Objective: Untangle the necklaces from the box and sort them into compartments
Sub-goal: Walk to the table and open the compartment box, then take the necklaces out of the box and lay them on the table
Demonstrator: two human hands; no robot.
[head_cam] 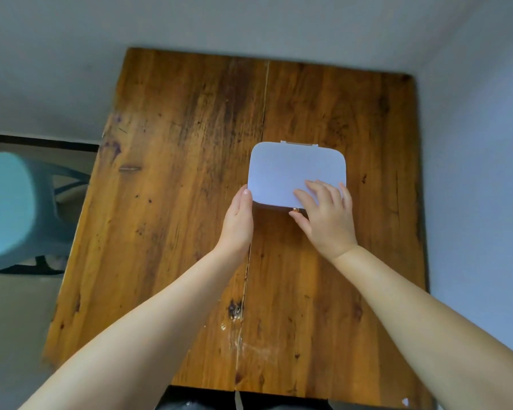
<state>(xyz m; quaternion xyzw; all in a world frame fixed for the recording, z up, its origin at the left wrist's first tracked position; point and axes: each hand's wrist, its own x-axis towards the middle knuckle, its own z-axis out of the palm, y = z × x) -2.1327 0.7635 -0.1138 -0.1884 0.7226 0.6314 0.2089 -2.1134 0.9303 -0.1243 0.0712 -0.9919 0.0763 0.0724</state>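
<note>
A white box (290,168) with rounded corners lies closed on the wooden table (172,184), its hinge on the far side and a small gold clasp (295,209) on the near side. My left hand (238,223) presses flat against the box's near left corner. My right hand (326,216) rests on the lid's near right part, fingers spread over the top and thumb by the clasp. The necklaces and compartments are hidden inside.
A pale blue plastic stool (9,208) stands on the floor left of the table. Grey walls close in behind and to the right. The table has a seam (259,149) down its middle.
</note>
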